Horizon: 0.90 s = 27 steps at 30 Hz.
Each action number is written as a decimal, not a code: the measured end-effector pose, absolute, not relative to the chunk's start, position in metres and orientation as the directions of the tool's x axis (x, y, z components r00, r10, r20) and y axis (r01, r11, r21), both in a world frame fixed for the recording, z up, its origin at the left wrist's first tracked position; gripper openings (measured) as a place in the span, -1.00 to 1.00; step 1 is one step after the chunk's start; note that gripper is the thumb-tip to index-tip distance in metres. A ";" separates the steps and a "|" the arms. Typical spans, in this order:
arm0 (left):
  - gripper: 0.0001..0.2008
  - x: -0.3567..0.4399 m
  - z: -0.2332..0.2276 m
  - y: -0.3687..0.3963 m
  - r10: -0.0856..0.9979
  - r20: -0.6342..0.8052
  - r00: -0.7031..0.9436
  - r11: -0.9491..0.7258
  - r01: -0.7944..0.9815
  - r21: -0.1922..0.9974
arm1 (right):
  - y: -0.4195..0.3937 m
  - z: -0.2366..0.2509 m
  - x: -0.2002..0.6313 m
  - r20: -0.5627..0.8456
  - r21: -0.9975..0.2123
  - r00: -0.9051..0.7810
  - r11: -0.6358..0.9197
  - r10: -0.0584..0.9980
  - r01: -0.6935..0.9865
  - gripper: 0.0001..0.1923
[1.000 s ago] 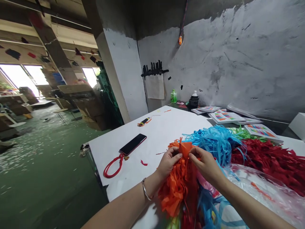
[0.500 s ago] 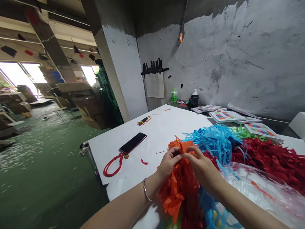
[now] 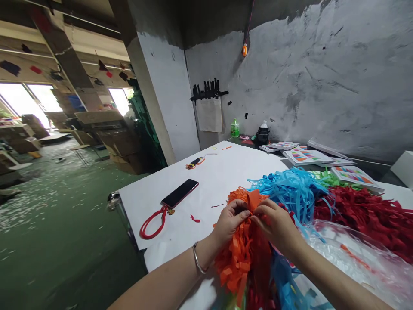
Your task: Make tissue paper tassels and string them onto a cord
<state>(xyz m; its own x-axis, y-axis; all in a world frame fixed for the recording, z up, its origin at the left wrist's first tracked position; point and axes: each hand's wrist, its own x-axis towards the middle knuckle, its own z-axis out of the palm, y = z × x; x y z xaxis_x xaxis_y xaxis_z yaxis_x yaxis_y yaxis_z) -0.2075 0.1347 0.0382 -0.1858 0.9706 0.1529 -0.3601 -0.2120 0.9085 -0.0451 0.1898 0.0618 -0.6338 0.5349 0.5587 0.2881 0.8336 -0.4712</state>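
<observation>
An orange fringed tissue-paper bundle [image 3: 240,258] lies at the near edge of the white table [image 3: 206,181]. My left hand [image 3: 229,221], with a silver bangle on its wrist, pinches the bundle's folded top from the left. From the right, my right hand [image 3: 276,224] grips the same folded top, fingertips meeting the left hand's. Blue fringe [image 3: 290,189] and red fringe [image 3: 364,215] lie just behind and to the right of my hands.
A dark phone [image 3: 180,193] with a red cord loop [image 3: 151,226] lies left of my hands. Clear plastic wrap [image 3: 348,254] covers the near right. Colour-printed booklets [image 3: 306,157], a green bottle [image 3: 235,129] and a black pot [image 3: 263,135] stand at the back by the wall.
The orange bundle's folded top has been pressed lower between my fingers, and both hands have closed together on it. The fringe below has shifted a little.
</observation>
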 end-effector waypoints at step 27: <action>-0.64 -0.211 0.026 0.140 0.971 0.151 -0.184 -0.207 -0.336 0.919 | 0.188 0.067 -0.042 0.512 -0.677 -0.580 0.713 0.634 0.182 -0.83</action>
